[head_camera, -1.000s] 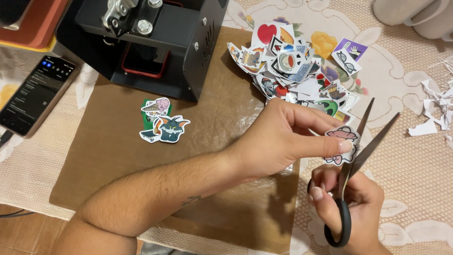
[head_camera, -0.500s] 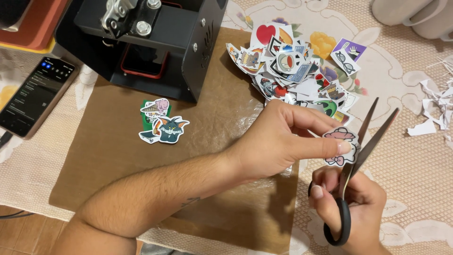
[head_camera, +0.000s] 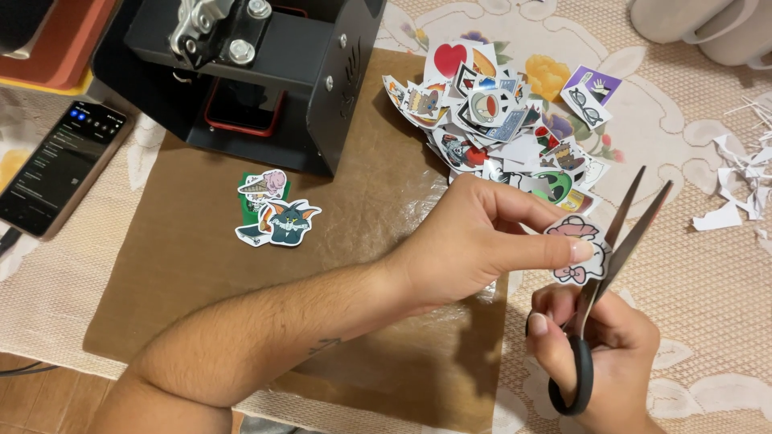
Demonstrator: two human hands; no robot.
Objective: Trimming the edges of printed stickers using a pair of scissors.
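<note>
Pink sticker [head_camera: 576, 249] pinched in left hand [head_camera: 474, 241] fingers, between open scissors [head_camera: 599, 281] blades

My left hand [head_camera: 474, 241] covers part of the pink sticker [head_camera: 575, 249], and my right hand [head_camera: 599, 354] runs off the bottom edge. The black press [head_camera: 265, 72] and the grey mugs [head_camera: 708, 28] are cropped at the top. I can't make out the phone [head_camera: 56, 165] screen.

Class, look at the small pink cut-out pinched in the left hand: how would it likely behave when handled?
The cut-out, held by the left hand between the scissors' blades, looks paper-thin: probably very light, bending easily. Lying flat like the pile, it likely slides, never rolls.
</note>
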